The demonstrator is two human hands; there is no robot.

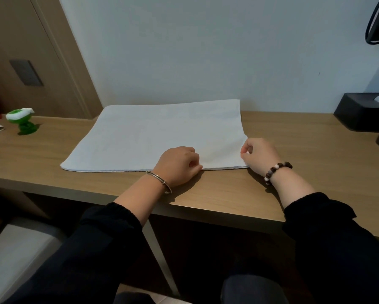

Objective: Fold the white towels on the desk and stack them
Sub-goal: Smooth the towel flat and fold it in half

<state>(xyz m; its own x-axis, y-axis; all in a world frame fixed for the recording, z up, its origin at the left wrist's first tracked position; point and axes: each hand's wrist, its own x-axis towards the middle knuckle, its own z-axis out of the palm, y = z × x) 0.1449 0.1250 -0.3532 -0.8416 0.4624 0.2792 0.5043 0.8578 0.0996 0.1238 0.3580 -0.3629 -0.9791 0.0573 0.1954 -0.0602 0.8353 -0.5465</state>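
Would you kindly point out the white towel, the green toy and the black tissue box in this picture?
white towel (pixel 153 132): head view, on its flat middle.
green toy (pixel 26 128): head view, on its green base.
black tissue box (pixel 357 115): head view, on its dark front wall.

Left hand (pixel 177 166) fingertips out of sight against towel (pixel 157 132); black box (pixel 357 115) cropped at right.

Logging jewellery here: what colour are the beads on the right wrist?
The beaded bracelet is dark brown with a few white beads; head view.
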